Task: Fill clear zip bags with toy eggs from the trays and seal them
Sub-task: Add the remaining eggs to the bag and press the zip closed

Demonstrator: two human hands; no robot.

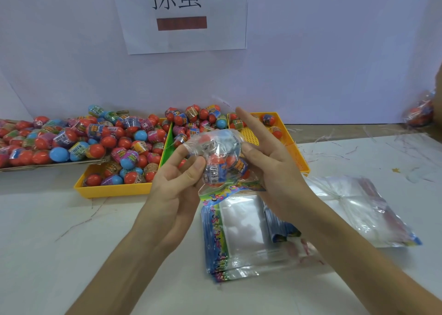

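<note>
Between my two hands, above the table, is a clear zip bag with several toy eggs inside, its colourful printed zip end pointing down toward me. My left hand holds the bag's left side, thumb and fingers curled against it. My right hand cups the right side, with the index finger stretched upward. Behind the bag, toy eggs in red, blue and mixed wrappers fill a yellow tray. Another yellow tray at the right holds only a few.
A stack of empty zip bags lies on the white table under my hands, with loose clear bags to its right. A cardboard tray of eggs sits far left. A filled bag shows at the right edge. A paper sign hangs behind.
</note>
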